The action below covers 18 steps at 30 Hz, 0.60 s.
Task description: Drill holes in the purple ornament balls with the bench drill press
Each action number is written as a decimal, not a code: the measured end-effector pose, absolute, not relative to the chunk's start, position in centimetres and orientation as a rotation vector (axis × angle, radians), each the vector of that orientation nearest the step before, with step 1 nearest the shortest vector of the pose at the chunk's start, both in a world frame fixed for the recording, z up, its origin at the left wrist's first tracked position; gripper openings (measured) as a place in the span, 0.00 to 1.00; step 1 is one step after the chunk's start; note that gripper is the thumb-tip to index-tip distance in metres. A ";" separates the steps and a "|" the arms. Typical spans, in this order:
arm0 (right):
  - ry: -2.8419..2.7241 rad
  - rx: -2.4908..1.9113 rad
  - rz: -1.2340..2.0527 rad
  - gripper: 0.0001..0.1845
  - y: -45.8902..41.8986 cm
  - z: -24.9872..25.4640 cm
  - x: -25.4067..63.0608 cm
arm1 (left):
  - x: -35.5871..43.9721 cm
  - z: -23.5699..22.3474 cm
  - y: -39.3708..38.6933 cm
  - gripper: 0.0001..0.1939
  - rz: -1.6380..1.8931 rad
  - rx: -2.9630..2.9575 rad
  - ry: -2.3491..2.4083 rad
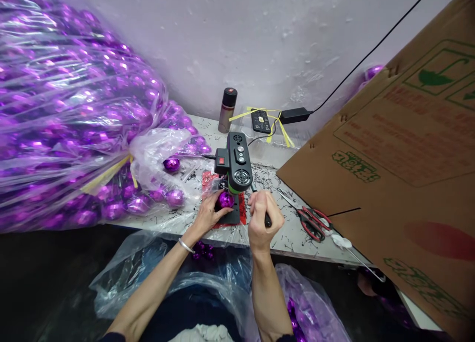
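A shiny purple faceted ball sits at the foot of a small black bench machine, under its head. My left hand has its thumb and fingers closed around the ball's side. To the right, my right hand is wrapped in a fist around the machine's black lever handle. A red switch box is fixed to the machine's left side. Beneath the machine, a black base plate rests on red material. The contact between ball and machine head is partly hidden.
A large clear bag of purple balls fills the left. Red-handled scissors lie on the right near a tall cardboard box. Behind the machine stand a spray can and a power adapter. Small black bits litter the white table.
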State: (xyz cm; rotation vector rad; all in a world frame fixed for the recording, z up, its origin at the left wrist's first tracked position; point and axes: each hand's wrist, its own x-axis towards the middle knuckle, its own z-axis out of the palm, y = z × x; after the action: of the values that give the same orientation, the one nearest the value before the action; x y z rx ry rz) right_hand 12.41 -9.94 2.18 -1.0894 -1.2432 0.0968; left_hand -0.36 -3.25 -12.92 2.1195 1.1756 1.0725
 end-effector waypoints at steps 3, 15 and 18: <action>-1.233 -1.086 0.084 0.20 -9.9 2.0 12.3 | -0.3 -13.3 -3.7 0.31 1.066 2.142 1.133; -1.235 -1.134 0.066 0.21 -9.9 2.0 12.2 | -0.4 -13.1 -3.7 0.34 1.003 1.977 1.135; -1.234 -1.119 0.064 0.21 -9.9 1.9 12.2 | -1.1 -13.0 -3.6 0.33 0.994 1.998 1.098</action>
State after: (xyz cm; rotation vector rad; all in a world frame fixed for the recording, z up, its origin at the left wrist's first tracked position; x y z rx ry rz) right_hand 12.20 -9.91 1.88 -1.1189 -1.2339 0.0640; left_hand -1.06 -3.60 -13.03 1.9978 1.0979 0.9940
